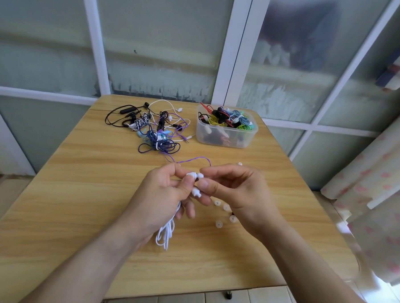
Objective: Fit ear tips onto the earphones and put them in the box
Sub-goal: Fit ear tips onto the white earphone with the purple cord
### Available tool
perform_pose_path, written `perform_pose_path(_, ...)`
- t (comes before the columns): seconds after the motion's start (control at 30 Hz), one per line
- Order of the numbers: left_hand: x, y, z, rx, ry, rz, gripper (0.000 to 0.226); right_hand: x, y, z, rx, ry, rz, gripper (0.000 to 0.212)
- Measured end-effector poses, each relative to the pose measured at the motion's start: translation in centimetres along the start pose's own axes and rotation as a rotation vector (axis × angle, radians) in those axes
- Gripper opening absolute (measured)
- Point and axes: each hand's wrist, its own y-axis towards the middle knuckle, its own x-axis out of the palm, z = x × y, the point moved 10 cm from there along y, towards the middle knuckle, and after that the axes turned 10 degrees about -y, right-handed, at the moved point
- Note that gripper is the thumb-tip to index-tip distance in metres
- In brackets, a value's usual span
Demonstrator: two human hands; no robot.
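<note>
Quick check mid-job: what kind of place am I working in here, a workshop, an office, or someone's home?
Probably a home, perhaps an enclosed balcony or a room beside a window. The light wooden table stands against frosted glass panes in white frames, and a pale curtain with pink flowers hangs at the right. No workshop gear is in view.

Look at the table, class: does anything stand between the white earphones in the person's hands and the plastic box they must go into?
Nothing visible does. The white earphones are held by both hands above the table, and the bare wood up to the open box is free. The pile of tangled earphones lies left of the box, off that path.
</note>
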Motion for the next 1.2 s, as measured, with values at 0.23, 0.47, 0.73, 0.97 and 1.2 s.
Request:
perform_pose_path(0.23,0.2,-0.1,-0.3,-0.036,0.048,-0.028,0.012,0.4,-0.1,-0.2,-0.013,-0.012,-0.101,0.018)
perform_pose_path(0.47,0.6,-0.2,-0.8,-0.096,0.064,-0.089,0.010,1.0,0.0,0.3,0.005,-0.034,-0.193,0.020)
perform_pose_path(0.73,1.6,-0.8,-1.2,-0.194,-0.007,-0.197,0.015,0.7,-0.1,-0.2,-0.042,-0.147,-0.220,0.012)
perform_pose_path(0.97,1.1,-0.5,-0.2,-0.076,0.206,-0.151,0.016,1.0,-0.4,1.3,0.128,-0.023,-0.181,0.016)
perform_pose_path(1.2,0.6,-1.1,3.1,0.209,0.437,-0.075,0.019,4.9,-2.0,4.9,0.581,0.577,-0.269,0.034)
